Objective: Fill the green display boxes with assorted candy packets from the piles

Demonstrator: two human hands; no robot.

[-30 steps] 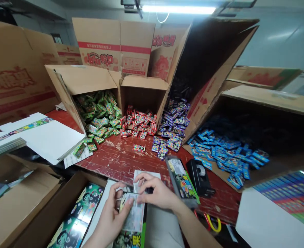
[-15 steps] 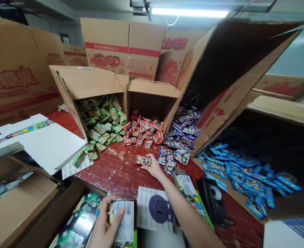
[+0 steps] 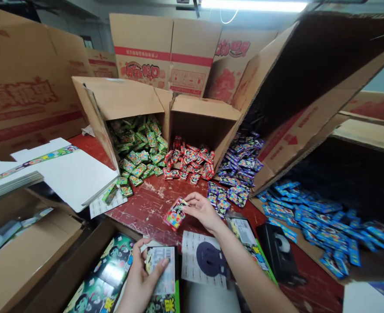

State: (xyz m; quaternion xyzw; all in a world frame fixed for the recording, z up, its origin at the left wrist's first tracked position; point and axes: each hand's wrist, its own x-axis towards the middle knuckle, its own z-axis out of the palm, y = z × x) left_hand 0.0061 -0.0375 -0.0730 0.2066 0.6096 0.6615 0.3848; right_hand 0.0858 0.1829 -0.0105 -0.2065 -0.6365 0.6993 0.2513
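Pinched between the thumb and fingers of my right hand point(image 3: 203, 211) is a red candy packet point(image 3: 175, 214), tilted and held over the red tabletop. My left hand point(image 3: 143, 276) grips a green and black printed box point(image 3: 164, 278) with a pale label, thumb across its face. Beyond my right hand, red packets point(image 3: 192, 158) spill from a small carton. Purple packets point(image 3: 223, 195) lie just right of the hand, and green packets point(image 3: 140, 161) are heaped at the left. A printed sheet with a dark round shape point(image 3: 208, 258) lies between my forearms.
Blue packets point(image 3: 309, 217) spill from a large carton at the right. A black tape dispenser point(image 3: 278, 252) stands beside another green box point(image 3: 250, 243). White flat cartons point(image 3: 77, 174) are stacked at the left. An open carton point(image 3: 94, 248) holds printed boxes at the lower left.
My right hand has drawn the red packet slightly nearer and turned it from level to tilted. The left hand keeps its hold on the box. The whole view has shifted a little.
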